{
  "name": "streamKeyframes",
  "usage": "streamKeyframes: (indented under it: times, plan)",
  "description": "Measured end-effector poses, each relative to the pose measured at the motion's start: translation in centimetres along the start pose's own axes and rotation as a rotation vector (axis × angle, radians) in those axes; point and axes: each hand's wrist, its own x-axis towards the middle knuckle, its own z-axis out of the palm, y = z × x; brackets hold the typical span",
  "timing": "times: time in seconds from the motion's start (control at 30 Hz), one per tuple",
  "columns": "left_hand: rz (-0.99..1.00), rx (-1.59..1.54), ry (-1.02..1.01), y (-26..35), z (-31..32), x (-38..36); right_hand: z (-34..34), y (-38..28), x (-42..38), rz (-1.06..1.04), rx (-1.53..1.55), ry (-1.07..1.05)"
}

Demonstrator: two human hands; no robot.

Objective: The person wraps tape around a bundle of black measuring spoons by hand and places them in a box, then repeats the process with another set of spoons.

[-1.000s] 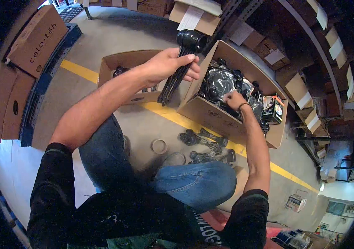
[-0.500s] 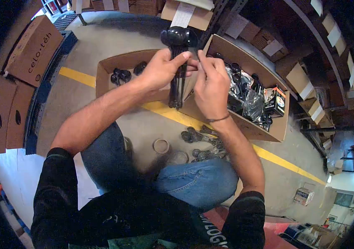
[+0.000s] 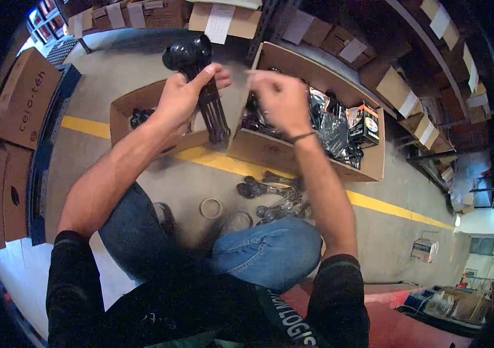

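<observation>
A bundle of black long-handled utensils with rounded heads, like spoons or scoops (image 3: 209,107), is gripped in my left hand (image 3: 180,98). Its heads point up and its handles hang down, slightly tilted. My thumb lies across the upper handles. To the right, my right hand (image 3: 284,101) is apart from the bundle, smeared by motion, its fingers curled in a pinch. Whatever is between those fingertips cannot be made out. Behind my right hand stands an open cardboard box (image 3: 311,156) holding black utensils, shiny plastic wrapping and a small black-and-orange box (image 3: 363,124).
A second open carton (image 3: 120,110) with black pieces stands behind my left forearm. More black utensils (image 3: 270,194) and a tape roll (image 3: 211,208) lie on the floor by my knees. Stacked cartons (image 3: 24,107) stand left; shelves with boxes (image 3: 412,104) line the right.
My right hand has moved away from the bundle, to the right. My left hand still holds the bundle, now tilted more. The whole view has shifted slightly.
</observation>
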Motion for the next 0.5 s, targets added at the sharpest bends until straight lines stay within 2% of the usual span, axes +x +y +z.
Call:
streamKeyframes:
  times: [0.03,0.07,0.1,0.13,0.17,0.2,0.23,0.27,0.33,0.37,0.4,0.47,0.5]
  plan:
    - [0.031,0.080,-0.043,0.4,-0.4,0.4,-1.6,2.3,0.9,0.179,-0.137,0.064]
    - [0.013,0.083,-0.052,0.6,-0.6,0.3,-3.3,5.2,1.5,0.210,-0.389,0.100]
    - [-0.001,0.088,-0.065,0.9,-0.6,0.3,-4.5,11.1,1.2,0.204,-0.646,0.130]
    - [-0.012,0.093,-0.081,1.2,-0.7,0.4,-5.8,15.1,0.5,0.428,-0.842,0.001]
    - [-0.033,0.087,-0.099,1.3,-0.6,0.2,-7.0,19.3,-0.6,0.474,-0.953,-0.157]
    - [-0.047,0.069,-0.117,1.3,-0.6,0.2,-7.3,18.3,-1.9,0.496,-1.028,-0.248]
    - [-0.064,0.051,-0.131,1.2,-0.6,0.2,-7.4,20.0,-2.0,0.432,-1.073,-0.332]
    - [-0.086,0.032,-0.141,1.0,-0.7,0.1,-7.6,21.8,-1.9,0.423,-1.108,-0.337]
    - [-0.110,0.001,-0.159,0.9,-0.4,-0.3,-7.0,20.3,-2.4,0.411,-1.172,-0.365]
    - [-0.117,-0.001,-0.165,0.8,-0.3,-0.3,-6.8,19.2,-2.4,0.382,-1.148,-0.305]
    - [-0.117,0.000,-0.179,0.8,-0.1,-0.2,-6.7,15.9,-1.9,0.461,-1.028,-0.211]
    - [-0.125,0.027,-0.181,1.1,0.1,-0.3,-6.2,15.1,-1.7,0.167,-0.613,0.157]
    - [-0.130,0.048,-0.202,0.9,-0.1,-0.1,-5.4,12.7,-1.5,0.196,-0.182,0.188]
